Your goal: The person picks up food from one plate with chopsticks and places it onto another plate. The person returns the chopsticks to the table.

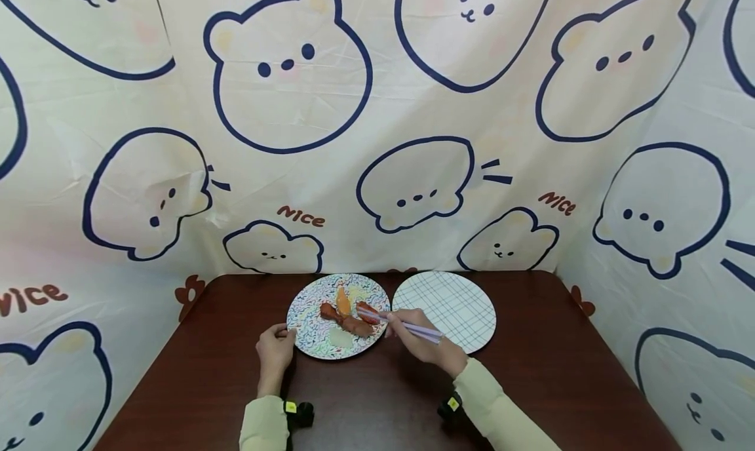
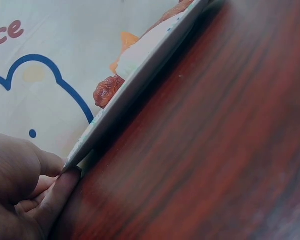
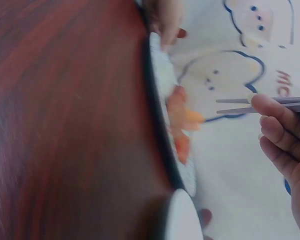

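My left hand (image 1: 275, 354) pinches the left rim of a speckled plate (image 1: 307, 294), thumb above and fingers beneath, as the left wrist view shows. On the plate lie a brown drumstick (image 1: 329, 311), a brown sausage-shaped piece (image 1: 357, 327), an orange wedge (image 1: 343, 302), a red piece (image 1: 369, 316), a pale green slice (image 1: 339, 337) and a pale yellow piece. Pale purple chopsticks (image 1: 426, 333) are held in my right hand (image 1: 415, 347). Their tips overlap the red piece in the head view. In the right wrist view the tips (image 3: 225, 101) stand slightly apart above the food, nothing between them.
A white plate with a blue-green grid (image 1: 466, 300) stands right beside the speckled one, partly behind my right hand. Both are near the back edge of the dark brown table (image 1: 354, 398). A bear-printed cloth (image 1: 330, 195) rises behind and at both sides.
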`<state>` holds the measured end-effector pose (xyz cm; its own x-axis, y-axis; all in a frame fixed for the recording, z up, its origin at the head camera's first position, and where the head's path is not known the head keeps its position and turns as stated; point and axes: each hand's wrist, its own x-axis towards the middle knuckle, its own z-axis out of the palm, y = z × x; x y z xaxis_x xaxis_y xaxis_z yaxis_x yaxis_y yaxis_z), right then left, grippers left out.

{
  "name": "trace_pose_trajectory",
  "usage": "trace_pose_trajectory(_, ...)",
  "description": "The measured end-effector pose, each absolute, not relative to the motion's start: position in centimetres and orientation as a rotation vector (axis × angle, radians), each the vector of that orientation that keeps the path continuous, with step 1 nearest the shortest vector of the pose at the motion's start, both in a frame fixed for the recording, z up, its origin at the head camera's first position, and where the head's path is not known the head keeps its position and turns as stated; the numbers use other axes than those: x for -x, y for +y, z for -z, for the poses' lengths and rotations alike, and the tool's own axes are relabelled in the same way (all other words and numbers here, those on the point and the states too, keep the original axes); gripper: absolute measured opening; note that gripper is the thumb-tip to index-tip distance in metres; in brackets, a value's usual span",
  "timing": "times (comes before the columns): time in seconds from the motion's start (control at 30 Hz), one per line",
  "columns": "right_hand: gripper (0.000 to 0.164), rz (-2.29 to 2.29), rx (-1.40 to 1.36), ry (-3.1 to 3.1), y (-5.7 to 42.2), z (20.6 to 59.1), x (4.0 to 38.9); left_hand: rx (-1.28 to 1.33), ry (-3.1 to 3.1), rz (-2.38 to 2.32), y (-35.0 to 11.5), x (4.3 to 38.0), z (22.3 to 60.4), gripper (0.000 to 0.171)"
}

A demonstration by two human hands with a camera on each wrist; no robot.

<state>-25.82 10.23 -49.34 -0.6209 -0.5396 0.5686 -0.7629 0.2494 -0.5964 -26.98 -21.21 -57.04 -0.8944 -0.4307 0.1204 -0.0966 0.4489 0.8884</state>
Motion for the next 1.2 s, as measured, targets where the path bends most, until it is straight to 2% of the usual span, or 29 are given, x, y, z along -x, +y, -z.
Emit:
trace_pose_trajectory(0.23,0.033,-1.342,-1.078,-2.249,14.4,49.3,26.4,-0.465,-2.378,1.421,-21.2,27.0,56.9,0.033)
trace_pose_trajectory(0.53,0.033,-1.277,-0.964,-2.339,19.1,46.8,24.0,-0.47,-2.379,1.415,-21.3,26.9,57.0,0.033)
trace_pose_trajectory(0.8,0.033,-1.226,-0.887,-2.376,24.7,48.6,26.1,-0.466,-2.386,1.419,-21.2,26.7,57.0,0.033)
trace_pose_trajectory(1.2,0.024,-1.101,-0.682,-2.399,31.4,50.0,26.3,-0.469,-2.385,1.408,-21.1,26.9,56.8,0.032)
